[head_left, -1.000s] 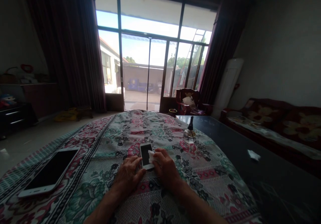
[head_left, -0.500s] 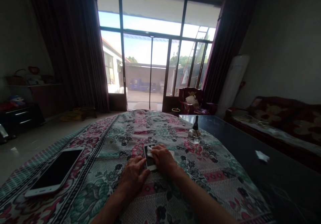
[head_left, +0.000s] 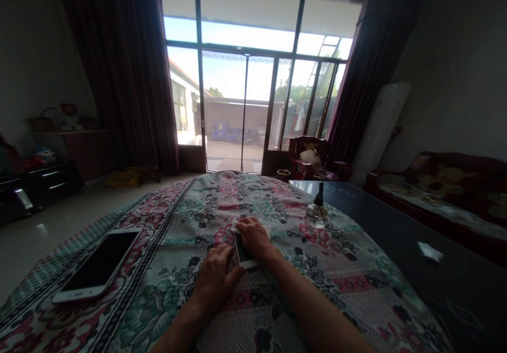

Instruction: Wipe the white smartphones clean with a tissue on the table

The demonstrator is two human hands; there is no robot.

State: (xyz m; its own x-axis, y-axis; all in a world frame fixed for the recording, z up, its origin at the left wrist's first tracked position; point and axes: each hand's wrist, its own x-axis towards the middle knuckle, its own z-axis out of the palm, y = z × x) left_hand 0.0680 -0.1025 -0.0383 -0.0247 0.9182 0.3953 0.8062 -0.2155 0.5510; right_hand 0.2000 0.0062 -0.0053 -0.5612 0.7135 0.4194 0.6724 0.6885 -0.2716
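Phone, small and white-edged [head_left: 246, 263], lies in the head view on a floral tablecloth [head_left: 158, 311], its far part covered by the right hand [head_left: 254, 235], whose fingers are bunched on a white tissue [head_left: 268, 231] that shows past the phone's right side. The left hand [head_left: 217, 266] rests just left of the phone, fingers loosely bent and clamped on nothing, thumb at its near left corner. The step in hand looks like rubbing the screen with the tissue, and the next stroke seems to call for light, flat pressure while the left thumb stops the phone sliding
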